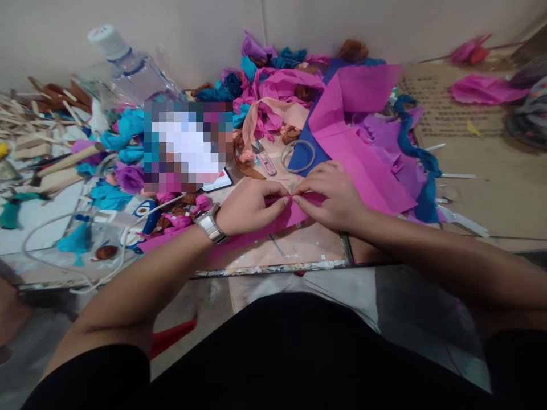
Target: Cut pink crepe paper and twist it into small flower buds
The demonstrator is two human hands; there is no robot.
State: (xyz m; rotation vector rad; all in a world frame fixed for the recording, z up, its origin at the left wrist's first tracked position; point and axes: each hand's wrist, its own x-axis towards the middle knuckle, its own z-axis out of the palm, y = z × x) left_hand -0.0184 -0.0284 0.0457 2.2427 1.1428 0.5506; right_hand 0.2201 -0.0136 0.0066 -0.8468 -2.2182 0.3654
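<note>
Both hands pinch a strip of magenta crepe paper [294, 214] over the front of the table, their fingertips meeting at its upper edge. My left hand [252, 206], a metal watch on its wrist, grips the strip between thumb and forefinger. Close beside it, my right hand [329, 196] holds the same edge, thumb below and fingers above. The strip's left end trails under my left wrist. Just beyond the fingers lie pink thread snips [265, 159] and a roll of clear tape [298, 156]. Larger magenta sheets [380, 171] spread past my right hand.
Crepe paper flowers and scraps [282, 85] heap along the wall. A clear bottle [132, 68] with a white cap stands at the back left. A white cable [123, 245] loops at the left front. Cardboard [453, 131] covers the right side. A phone [217, 181] is partly blurred out.
</note>
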